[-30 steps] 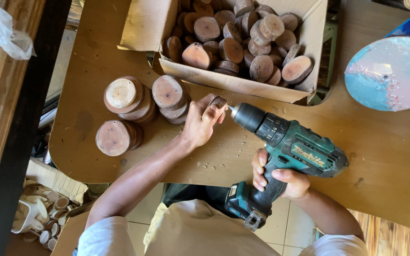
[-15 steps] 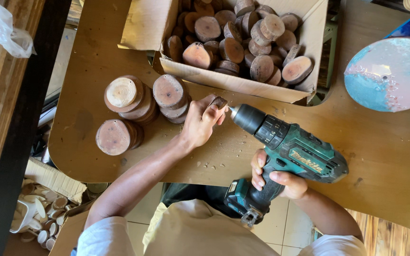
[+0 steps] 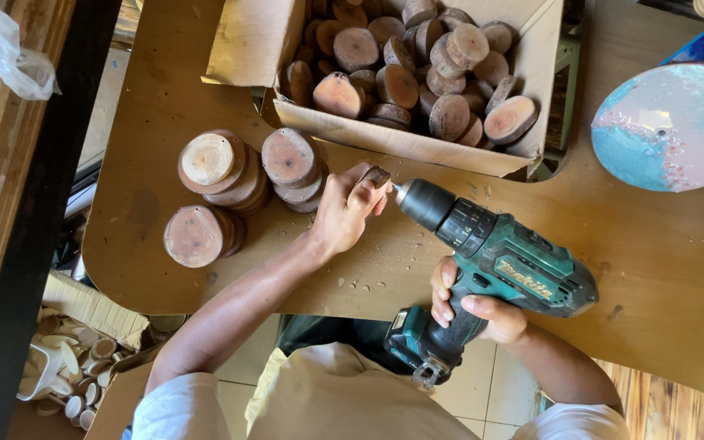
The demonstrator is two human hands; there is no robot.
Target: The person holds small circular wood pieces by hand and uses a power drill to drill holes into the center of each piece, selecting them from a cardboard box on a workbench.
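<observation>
- Pinching a small wood slice (image 3: 375, 176) on edge against the table (image 3: 653, 269), the left hand (image 3: 342, 213) has its grip pressed tight around it.
- Right hand (image 3: 482, 310) is wrapped around the drill (image 3: 490, 257) handle, bit tip touching the slice just right of the left grip.
- Keep the bit level and centred, fingers off its line, and feed slowly.
- 3 slice stacks (image 3: 238, 187) sit left; a box (image 3: 417, 143) lies beyond.

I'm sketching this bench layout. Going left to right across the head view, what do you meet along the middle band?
Stacks of wood slices → left hand holding a small wood piece → green cordless drill gripped by the right hand → round blue-and-pink disc.
</observation>
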